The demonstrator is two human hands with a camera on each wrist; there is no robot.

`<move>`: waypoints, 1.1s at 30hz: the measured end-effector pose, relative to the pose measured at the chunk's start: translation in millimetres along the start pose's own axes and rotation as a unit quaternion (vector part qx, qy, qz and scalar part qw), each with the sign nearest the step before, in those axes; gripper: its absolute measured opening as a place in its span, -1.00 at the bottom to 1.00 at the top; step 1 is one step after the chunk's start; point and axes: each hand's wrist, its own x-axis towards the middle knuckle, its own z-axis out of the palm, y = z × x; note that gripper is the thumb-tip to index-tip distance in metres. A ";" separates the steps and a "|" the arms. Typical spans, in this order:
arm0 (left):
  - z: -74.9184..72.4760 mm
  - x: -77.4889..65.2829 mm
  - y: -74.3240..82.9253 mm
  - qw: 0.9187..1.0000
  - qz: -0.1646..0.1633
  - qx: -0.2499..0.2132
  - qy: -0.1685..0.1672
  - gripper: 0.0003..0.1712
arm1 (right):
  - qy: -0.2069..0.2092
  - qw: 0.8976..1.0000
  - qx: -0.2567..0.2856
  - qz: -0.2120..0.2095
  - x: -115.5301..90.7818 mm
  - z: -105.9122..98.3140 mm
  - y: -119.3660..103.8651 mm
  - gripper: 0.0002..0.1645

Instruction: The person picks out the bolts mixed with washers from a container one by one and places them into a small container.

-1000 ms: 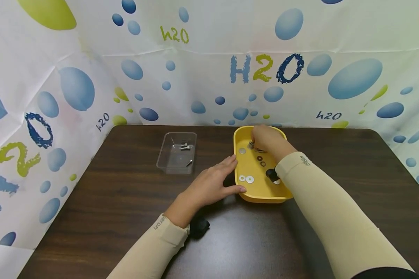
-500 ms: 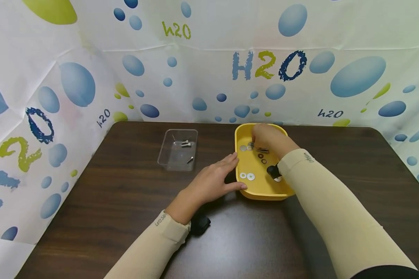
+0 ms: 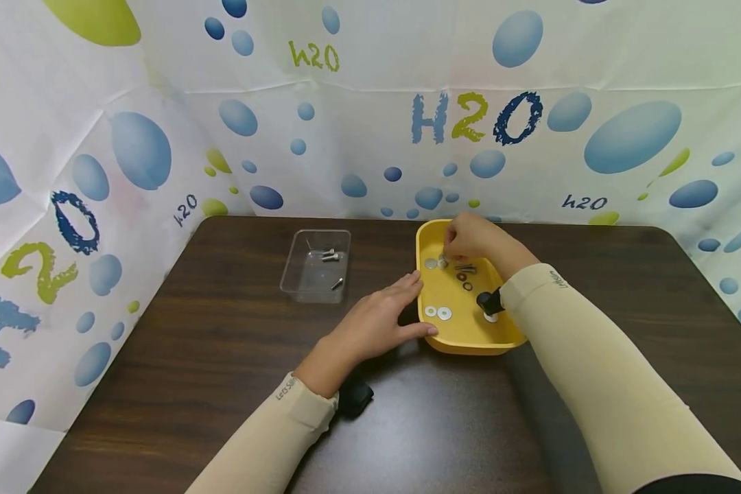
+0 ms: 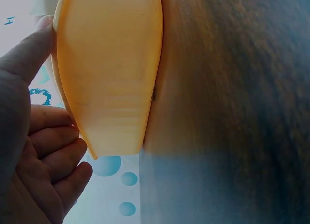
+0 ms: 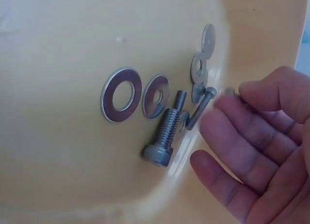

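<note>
The yellow tray (image 3: 469, 333) holds washers (image 3: 444, 313) and several bolts (image 3: 466, 269). My left hand (image 3: 377, 322) steadies its left side, fingers at the rim and thumb at the near left corner. In the left wrist view those fingers (image 4: 60, 141) lie along the tray's edge. My right hand (image 3: 478, 240) is inside the tray's far end. The right wrist view shows its thumb and forefinger pinching a small metal piece (image 5: 229, 91), mostly hidden by the fingertips. Close by lie a thick socket-head bolt (image 5: 162, 141), a thinner bolt (image 5: 201, 107) and a large flat washer (image 5: 121, 95).
A clear plastic box (image 3: 315, 278) with several bolts (image 3: 330, 255) stands left of the tray on the dark wooden table (image 3: 191, 357). Behind the table hangs a white sheet with blue drops (image 3: 370, 137).
My right hand has lifted slightly and drawn a little to the right within the tray, the small metal piece now between its fingertips. My left hand stays at the rim.
</note>
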 end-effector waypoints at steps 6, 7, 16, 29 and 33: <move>-0.1 0.5 -0.5 1.000 0.005 0.003 0.003 0.02 | -0.006 1.000 0.000 -0.001 1.9 -0.2 1.7 -0.95; -0.4 0.5 -0.4 1.000 0.007 0.004 0.004 0.02 | -0.008 1.000 -0.010 -0.001 2.3 -0.3 1.7 -0.95; 0.0 0.0 -1.0 1.000 0.008 0.005 0.005 0.02 | -0.060 0.995 -0.074 0.002 4.1 0.7 1.1 -0.80; 1.5 0.1 -1.1 1.000 0.000 0.012 -0.007 0.02 | -0.034 0.997 -0.064 -0.034 0.6 0.0 2.7 -0.73; 1.6 -1.1 -1.7 1.000 -0.001 0.013 -0.008 0.02 | -0.038 0.998 -0.035 -0.039 0.2 -0.2 1.2 -0.72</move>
